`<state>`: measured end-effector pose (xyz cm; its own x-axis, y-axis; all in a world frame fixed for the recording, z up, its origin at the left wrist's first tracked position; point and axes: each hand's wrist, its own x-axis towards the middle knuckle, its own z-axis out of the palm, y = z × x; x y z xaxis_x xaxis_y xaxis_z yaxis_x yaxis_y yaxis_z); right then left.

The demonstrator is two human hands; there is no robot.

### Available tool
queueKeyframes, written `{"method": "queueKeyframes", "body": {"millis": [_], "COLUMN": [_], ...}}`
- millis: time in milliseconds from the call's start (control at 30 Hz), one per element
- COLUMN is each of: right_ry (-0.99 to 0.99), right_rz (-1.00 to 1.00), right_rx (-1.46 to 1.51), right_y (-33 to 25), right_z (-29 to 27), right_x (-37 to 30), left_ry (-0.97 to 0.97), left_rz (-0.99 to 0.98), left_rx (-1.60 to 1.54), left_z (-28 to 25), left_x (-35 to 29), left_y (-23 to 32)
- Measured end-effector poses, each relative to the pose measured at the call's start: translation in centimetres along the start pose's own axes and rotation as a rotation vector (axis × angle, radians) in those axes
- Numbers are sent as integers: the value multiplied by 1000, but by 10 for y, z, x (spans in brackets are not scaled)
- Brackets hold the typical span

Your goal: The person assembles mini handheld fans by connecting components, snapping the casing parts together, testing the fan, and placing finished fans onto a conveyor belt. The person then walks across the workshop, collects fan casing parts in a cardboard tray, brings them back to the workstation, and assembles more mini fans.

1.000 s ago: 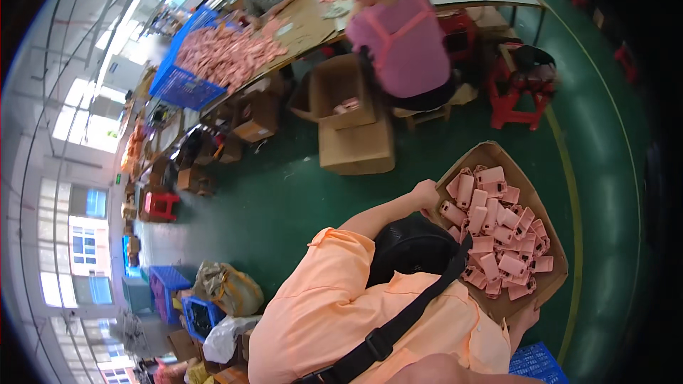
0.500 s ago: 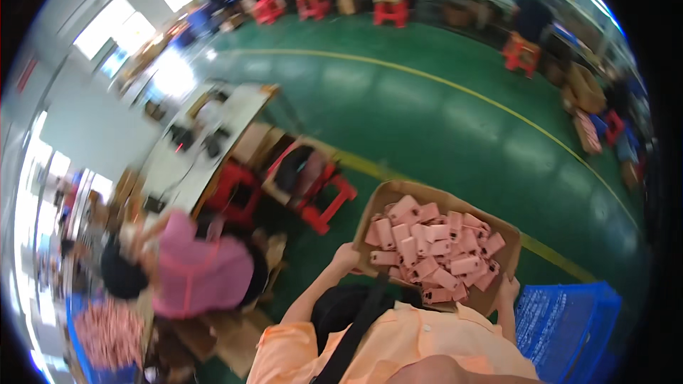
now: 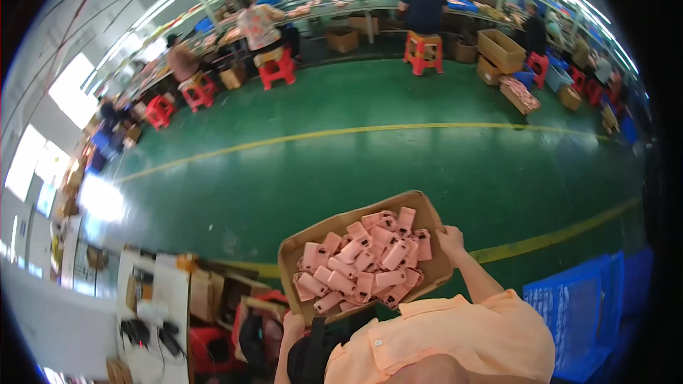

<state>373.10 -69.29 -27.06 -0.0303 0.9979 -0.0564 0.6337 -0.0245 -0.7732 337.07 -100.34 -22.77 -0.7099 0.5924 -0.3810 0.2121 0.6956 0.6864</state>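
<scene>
A shallow cardboard box is held in front of my body, tilted a little. It carries a heap of pink rectangular pieces with small dark marks near one end; they look like phone cases. My left hand is closed on the box's near left corner. My right hand grips its right side near the far corner, fingers over the rim.
A white table with dark devices stands at lower left, beside red stools. To my right is a blue crate. Across the green floor, people sit on red stools along a workbench, near cardboard boxes.
My view has swung right, so the long workbench faces me and the table moves to lower left. The box has turned with me, still between both hands. The person in pink has left view.
</scene>
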Motion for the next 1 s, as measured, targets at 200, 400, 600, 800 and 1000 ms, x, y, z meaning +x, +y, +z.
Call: {"method": "queueKeyframes", "body": {"millis": [200, 400, 600, 800, 1000], "right_ry": [23, 36, -21, -106, -223], "right_rz": [124, 295, 290, 62, -76], "right_rx": [39, 32, -51, -46, -7], "right_y": [-116, -200, -286, -430, -569], "right_z": [109, 158, 244, 380, 525], "right_x": [103, 198, 330, 463, 554], "left_ry": [-89, -158, -353, -100, -67], "left_rz": [-63, -80, -144, 250, -9], "left_rx": [-118, -194, -430, 266, -165], "left_z": [-55, -112, -156, -233, -303], "left_x": [240, 374, 517, 690, 800], "left_y": [-13, 118, 180, 96, 146]}}
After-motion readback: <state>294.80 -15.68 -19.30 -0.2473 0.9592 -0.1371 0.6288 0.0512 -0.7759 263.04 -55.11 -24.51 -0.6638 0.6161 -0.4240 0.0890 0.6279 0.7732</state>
